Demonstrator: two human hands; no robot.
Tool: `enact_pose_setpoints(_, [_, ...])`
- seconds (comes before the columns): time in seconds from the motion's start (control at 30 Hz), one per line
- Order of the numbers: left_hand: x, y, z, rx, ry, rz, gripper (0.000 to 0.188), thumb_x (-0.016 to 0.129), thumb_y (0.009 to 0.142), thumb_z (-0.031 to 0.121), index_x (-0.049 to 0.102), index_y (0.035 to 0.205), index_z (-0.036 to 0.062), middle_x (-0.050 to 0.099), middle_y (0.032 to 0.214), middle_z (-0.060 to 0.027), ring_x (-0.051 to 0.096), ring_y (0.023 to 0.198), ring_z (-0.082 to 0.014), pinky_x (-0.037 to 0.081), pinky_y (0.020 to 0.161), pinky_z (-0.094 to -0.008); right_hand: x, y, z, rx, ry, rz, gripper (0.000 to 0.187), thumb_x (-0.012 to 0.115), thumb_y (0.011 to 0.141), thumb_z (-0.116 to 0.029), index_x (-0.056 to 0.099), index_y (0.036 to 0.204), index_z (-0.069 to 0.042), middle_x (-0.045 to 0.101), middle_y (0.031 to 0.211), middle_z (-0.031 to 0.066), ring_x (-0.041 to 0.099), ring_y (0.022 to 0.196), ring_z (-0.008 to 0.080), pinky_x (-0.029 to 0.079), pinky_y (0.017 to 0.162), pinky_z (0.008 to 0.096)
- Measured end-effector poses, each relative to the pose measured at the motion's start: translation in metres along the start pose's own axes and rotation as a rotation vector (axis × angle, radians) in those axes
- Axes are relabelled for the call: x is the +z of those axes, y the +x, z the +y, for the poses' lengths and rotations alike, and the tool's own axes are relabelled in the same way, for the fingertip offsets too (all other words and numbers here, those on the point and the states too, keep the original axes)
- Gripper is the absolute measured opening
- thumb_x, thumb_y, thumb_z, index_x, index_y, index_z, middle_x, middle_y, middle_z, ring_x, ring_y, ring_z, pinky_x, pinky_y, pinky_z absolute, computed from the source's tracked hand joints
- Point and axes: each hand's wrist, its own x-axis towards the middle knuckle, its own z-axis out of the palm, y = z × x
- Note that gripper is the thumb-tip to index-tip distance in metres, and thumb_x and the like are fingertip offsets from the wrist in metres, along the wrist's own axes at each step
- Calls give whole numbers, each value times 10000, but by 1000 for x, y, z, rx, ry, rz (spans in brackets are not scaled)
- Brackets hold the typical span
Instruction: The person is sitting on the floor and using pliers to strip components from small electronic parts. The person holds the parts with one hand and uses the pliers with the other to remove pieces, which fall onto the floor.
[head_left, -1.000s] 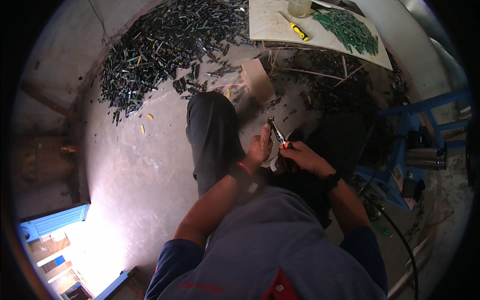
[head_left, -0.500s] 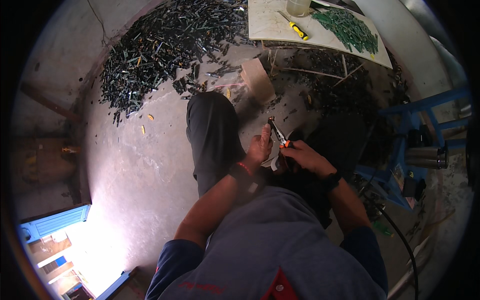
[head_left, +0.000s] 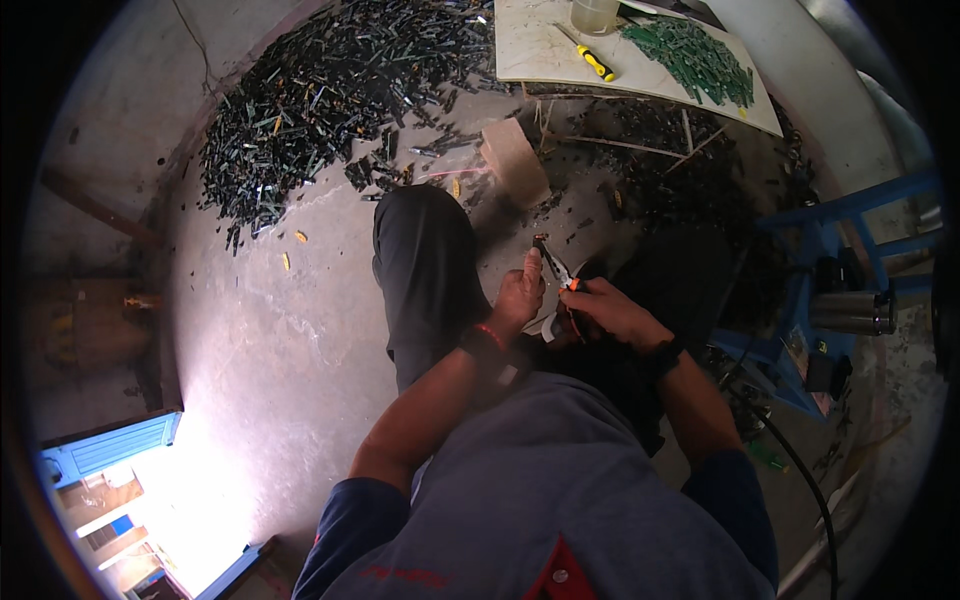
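Note:
My right hand (head_left: 612, 312) grips a pair of pliers (head_left: 566, 279) with orange and black handles, one of which hangs apart below my fingers. The metal jaws reach up and left to a small dark strip (head_left: 540, 243), with a brownish tip at its upper end. That strip is held in my left hand (head_left: 521, 296), the thumb stretched along it and the other fingers curled. Whether the jaws bite on the strip is too small to tell. Close below the hands, a pale curved piece (head_left: 549, 327) shows, partly hidden.
A large heap of dark strips (head_left: 300, 110) covers the floor at the far left. On a pale board (head_left: 545, 62) lie a yellow-handled screwdriver (head_left: 596, 64) and green strips (head_left: 695, 60), beside a clear container (head_left: 594, 15). A cardboard-coloured block (head_left: 515, 160) stands ahead; a blue frame (head_left: 850, 210) is at right.
The handles of the pliers have spread wider, the lower one swinging down from my right hand. My left hand has barely moved.

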Motion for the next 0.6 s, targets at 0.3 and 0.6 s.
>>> enact_pose_setpoints(0.3, [-1, 15, -15, 9, -147, 42, 629, 351, 883, 673, 320, 524, 157, 312, 462, 42, 275, 356, -86, 202, 344, -279, 7, 0, -11, 37, 212, -124, 369, 459, 927, -381, 585, 897, -36, 625, 696, 49, 565, 531, 108, 345, 418, 202])
enact_pose_setpoints(0.6, [-7, -6, 10, -186, -321, -120, 627, 364, 852, 711, 250, 536, 182, 236, 482, 63, 181, 376, -74, 123, 371, -262, 6, -2, -11, -15, 160, -124, 315, 489, 910, -333, 587, 900, -33, 621, 705, 55, 527, 497, 100, 347, 408, 207])
